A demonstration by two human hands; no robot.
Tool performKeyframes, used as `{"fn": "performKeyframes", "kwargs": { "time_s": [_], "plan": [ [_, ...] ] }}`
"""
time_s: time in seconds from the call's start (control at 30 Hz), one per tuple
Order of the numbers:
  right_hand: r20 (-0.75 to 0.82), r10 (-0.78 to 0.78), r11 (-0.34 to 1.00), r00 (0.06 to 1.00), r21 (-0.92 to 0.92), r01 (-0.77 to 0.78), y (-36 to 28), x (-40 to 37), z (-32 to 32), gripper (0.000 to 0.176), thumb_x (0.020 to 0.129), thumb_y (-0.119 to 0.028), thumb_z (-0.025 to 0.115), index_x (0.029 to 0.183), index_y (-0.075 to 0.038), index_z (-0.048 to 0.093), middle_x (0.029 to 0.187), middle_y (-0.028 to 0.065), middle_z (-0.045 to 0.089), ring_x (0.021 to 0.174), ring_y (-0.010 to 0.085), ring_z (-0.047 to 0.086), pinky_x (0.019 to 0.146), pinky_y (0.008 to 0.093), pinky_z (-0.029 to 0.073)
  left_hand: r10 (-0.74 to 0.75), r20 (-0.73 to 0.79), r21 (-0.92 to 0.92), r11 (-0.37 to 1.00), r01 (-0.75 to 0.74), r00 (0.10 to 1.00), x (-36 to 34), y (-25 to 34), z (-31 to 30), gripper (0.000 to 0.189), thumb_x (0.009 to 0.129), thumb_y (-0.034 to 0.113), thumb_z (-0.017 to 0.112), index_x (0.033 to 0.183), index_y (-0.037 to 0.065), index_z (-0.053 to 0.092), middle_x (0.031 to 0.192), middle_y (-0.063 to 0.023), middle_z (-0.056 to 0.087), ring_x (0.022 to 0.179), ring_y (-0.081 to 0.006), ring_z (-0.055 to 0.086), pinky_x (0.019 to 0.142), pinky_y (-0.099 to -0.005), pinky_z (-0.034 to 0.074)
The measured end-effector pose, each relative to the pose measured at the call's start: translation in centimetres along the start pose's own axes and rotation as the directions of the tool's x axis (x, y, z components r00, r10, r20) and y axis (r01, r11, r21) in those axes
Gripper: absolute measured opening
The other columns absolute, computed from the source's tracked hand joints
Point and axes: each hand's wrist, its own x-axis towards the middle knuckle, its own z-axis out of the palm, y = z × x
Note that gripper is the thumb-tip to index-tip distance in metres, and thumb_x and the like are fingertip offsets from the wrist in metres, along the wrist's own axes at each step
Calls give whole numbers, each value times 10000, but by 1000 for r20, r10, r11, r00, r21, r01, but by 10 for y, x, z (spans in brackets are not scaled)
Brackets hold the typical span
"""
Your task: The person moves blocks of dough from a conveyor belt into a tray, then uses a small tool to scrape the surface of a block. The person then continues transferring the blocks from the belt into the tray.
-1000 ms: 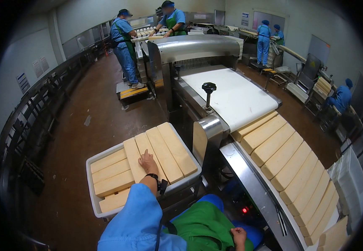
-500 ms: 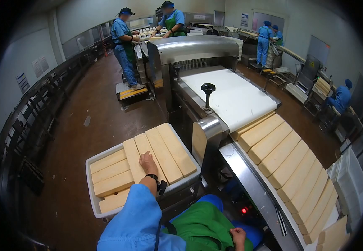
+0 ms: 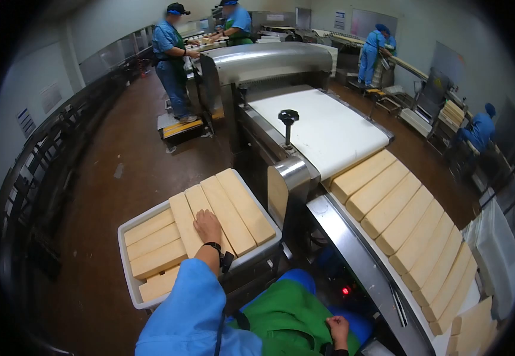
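My left hand (image 3: pixel 207 225) lies on top of a pale yellow block (image 3: pixel 198 202), fingers slightly bent and apart, with a dark band on the wrist. This long block, which looks like cheese, is in the top layer of a white tub (image 3: pixel 128 279). Several more blocks (image 3: pixel 238 204) lie side by side there, and others sit lower on the tub's left side. Down by the green apron (image 3: pixel 287 317), my right hand (image 3: pixel 338 330) is loosely closed, with nothing visible in it. To its right, a row of similar blocks (image 3: pixel 414 222) slopes down from the white belt (image 3: pixel 322 127).
A steel machine with a curved hood (image 3: pixel 269 62) and a black knob (image 3: pixel 289 117) stands ahead. Beside my right hand runs a steel ledge (image 3: pixel 352 255). White crates (image 3: pixel 498 255) are stacked at the right. Several co-workers (image 3: pixel 174 65) stand or sit farther back.
The camera view has shifted slightly. My left hand stays on the same block, and my right hand remains by the apron. One co-worker at the back right leans forward more.
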Motion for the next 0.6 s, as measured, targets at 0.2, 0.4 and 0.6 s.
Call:
{"fn": "performKeyframes", "kwargs": {
  "time_s": [0.2,0.4,0.6],
  "plan": [
    [-2,66,996,998,66,-65,5,1,3,137,706,-72,705,743,-15,586,684,16,588,616,92,523,590,234,435,5,14,-19,1000,-5,1000,0,3,-7,220,878,176,445,938,43,610,1081,-112,572,1072,-248,488,885,-402,362],
    [12,85,993,996,78,-86,-15,-7,-1,149,706,-87,710,752,-19,586,690,16,587,627,93,526,601,236,437,51,-104,-5,999,-52,993,-2,0,4,221,879,185,438,922,49,606,1084,-110,571,1072,-244,489,871,-402,373],
    [146,78,996,986,-60,-70,6,19,-4,174,818,-204,634,829,-34,603,705,-7,586,644,92,527,601,263,444,13,80,-17,1000,-11,997,0,4,-5,256,891,200,411,946,41,605,1099,-141,571,1048,-294,513,858,-442,395]
  ]
}}
